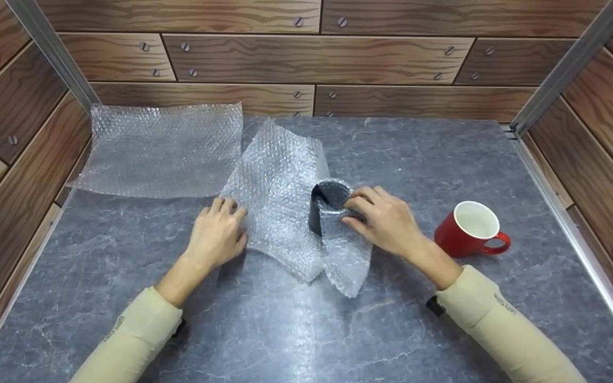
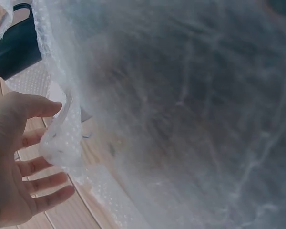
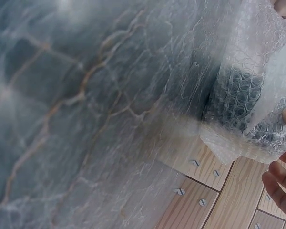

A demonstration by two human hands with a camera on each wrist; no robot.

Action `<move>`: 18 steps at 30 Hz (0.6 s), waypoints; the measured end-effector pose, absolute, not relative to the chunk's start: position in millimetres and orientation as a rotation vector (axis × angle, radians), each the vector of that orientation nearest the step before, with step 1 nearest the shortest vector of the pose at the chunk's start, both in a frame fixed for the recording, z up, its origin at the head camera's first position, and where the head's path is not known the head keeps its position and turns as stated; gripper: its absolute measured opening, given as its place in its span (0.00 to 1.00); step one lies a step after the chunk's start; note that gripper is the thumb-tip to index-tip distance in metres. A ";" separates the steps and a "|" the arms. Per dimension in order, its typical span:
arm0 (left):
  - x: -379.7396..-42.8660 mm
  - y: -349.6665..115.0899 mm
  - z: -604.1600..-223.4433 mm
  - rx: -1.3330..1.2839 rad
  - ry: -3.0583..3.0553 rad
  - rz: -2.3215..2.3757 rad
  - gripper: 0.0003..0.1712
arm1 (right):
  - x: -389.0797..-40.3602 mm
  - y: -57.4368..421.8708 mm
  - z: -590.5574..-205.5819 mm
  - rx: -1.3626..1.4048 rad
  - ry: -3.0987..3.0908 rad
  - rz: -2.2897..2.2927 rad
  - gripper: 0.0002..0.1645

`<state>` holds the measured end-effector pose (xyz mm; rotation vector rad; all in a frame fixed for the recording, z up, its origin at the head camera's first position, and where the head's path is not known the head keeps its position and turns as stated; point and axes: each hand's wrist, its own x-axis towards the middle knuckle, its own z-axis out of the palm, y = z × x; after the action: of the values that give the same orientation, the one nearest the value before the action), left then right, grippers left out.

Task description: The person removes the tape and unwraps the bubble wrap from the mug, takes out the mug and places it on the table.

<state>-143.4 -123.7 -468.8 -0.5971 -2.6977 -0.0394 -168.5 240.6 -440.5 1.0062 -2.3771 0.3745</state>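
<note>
A dark mug (image 1: pixel 315 213) stands on a sheet of bubble wrap (image 1: pixel 285 186), with one side of the sheet brought up against it. My right hand (image 1: pixel 386 221) is at the mug's rim and pinches the wrap there between thumb and fingers. At the sheet's left edge is my left hand (image 1: pixel 216 234); its thumb and fingers are spread and touch the wrap's edge. In the left wrist view the mug (image 2: pixel 19 50) shows its handle, and the wrap (image 2: pixel 69 133) hangs by the thumb. Through the wrap (image 3: pixel 236 95), the right wrist view shows the mug's dark side.
To the right of my right hand stands a red mug (image 1: pixel 458 234) with a white inside. Another bubble wrap sheet (image 1: pixel 163 154) lies flat at the back left, by the first sheet. Wood-patterned panels (image 1: pixel 317 58) close off the back and sides of the grey marbled table (image 1: pixel 264 330).
</note>
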 end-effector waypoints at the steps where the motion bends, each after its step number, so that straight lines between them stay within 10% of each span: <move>1: -143.5 -124.1 -469.8 -0.593 -2.711 -0.038 0.25 | -168.8 240.7 -440.5 1.005 -2.377 0.375 0.16; 18: -144.7 -129.2 -480.0 -0.549 -2.788 -0.011 0.28 | -169.9 240.4 -440.5 1.020 -2.365 0.362 0.17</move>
<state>-144.7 -129.2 -480.0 -0.5490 -2.7883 -0.0108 -169.9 240.4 -440.5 1.0199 -2.3652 0.3621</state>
